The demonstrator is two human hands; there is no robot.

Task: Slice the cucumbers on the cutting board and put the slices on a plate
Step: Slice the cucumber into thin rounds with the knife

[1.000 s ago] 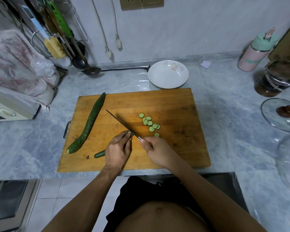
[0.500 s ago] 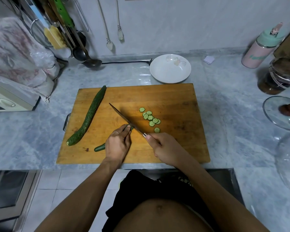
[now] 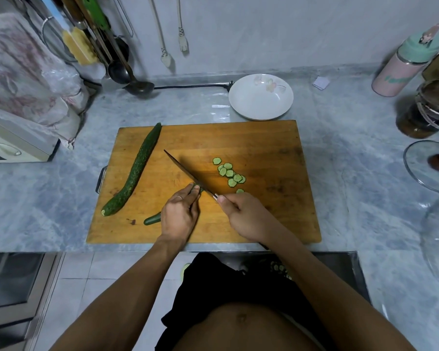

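Observation:
A wooden cutting board lies on the grey marble counter. My left hand presses down on a short cucumber piece, whose dark end sticks out to the left of the hand. My right hand grips the handle of a knife, its blade slanting up-left against my left fingertips. Several thin cucumber slices lie just right of the blade. A whole long cucumber rests along the board's left side. A white plate sits behind the board, with nothing on it.
A ladle and hanging utensils stand at the back left beside a cloth-covered appliance. A pink bottle, a dark jar and a glass lid crowd the right side. The counter edge runs just below the board.
The camera view shifted slightly downward, so the board sits higher in frame. Both hands and the knife keep about the same pose over the cucumber piece; the slice pile looks unchanged.

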